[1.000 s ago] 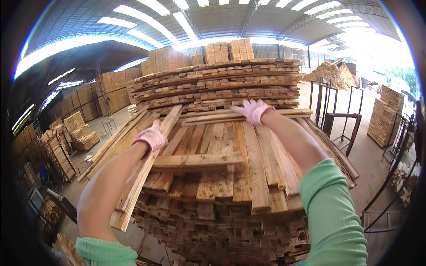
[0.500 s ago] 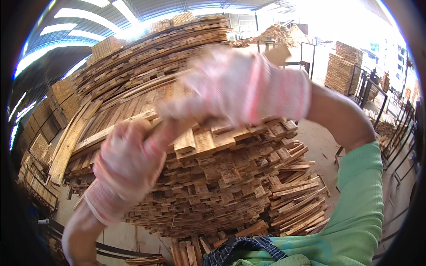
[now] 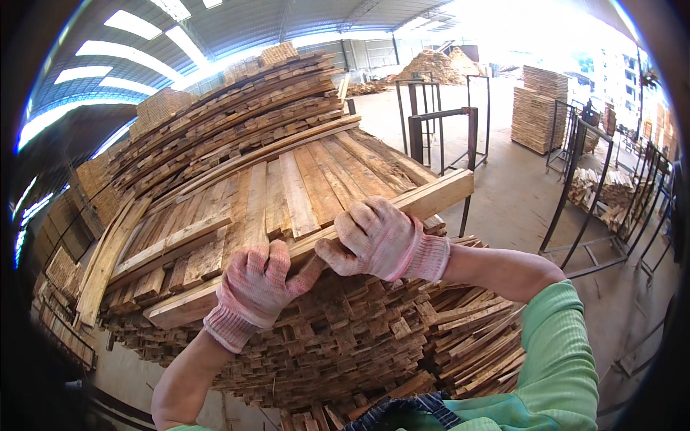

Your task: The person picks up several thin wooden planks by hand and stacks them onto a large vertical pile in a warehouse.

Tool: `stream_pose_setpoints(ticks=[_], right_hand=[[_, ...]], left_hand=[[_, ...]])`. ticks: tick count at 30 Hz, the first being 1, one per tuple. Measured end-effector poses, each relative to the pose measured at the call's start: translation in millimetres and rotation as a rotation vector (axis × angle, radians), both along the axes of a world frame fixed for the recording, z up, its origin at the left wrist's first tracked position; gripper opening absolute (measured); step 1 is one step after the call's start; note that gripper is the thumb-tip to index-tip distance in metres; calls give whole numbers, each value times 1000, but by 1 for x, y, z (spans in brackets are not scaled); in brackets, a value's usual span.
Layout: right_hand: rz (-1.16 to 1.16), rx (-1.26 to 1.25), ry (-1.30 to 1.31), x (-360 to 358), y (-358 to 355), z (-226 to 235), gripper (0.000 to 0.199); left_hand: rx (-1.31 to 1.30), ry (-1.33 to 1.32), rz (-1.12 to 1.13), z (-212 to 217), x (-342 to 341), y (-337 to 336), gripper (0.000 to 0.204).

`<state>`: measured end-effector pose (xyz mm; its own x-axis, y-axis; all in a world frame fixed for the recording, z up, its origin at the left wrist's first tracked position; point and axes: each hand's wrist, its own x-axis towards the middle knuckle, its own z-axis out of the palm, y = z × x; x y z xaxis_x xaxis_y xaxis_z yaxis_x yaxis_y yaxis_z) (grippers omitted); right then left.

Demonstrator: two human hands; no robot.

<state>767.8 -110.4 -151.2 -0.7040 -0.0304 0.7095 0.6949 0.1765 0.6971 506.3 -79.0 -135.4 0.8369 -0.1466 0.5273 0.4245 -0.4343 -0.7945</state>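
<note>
Well past the held plank [image 3: 438,195] stands stacked lumber [image 3: 237,115] (metal frames [image 3: 444,113] rightward).

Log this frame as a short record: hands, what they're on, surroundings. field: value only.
left hand: gloved, fingers curled over the long board
right hand: gloved, on the same board, farther right
board position: slanting across the near side of the plank stack
also on stack: a shorter board, lying crosswise at left
behind: a second, layered wood stack
right side: dark metal frames
sleeve: green
</note>
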Motion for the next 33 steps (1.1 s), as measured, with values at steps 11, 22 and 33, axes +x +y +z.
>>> stream_pose_setpoints(ticks=[11,22,33], right_hand=[[-133,-190,-25,-1,-13,82,34],[12,-1219,646,64,39,109,50],[482,-977,1467,128,46,28,30]], left_hand=[[-244,-31,185,72,-8,-5,56],[-894,-99,174,75,2,35,46],[-788,-153,329,55,30,47,35]])
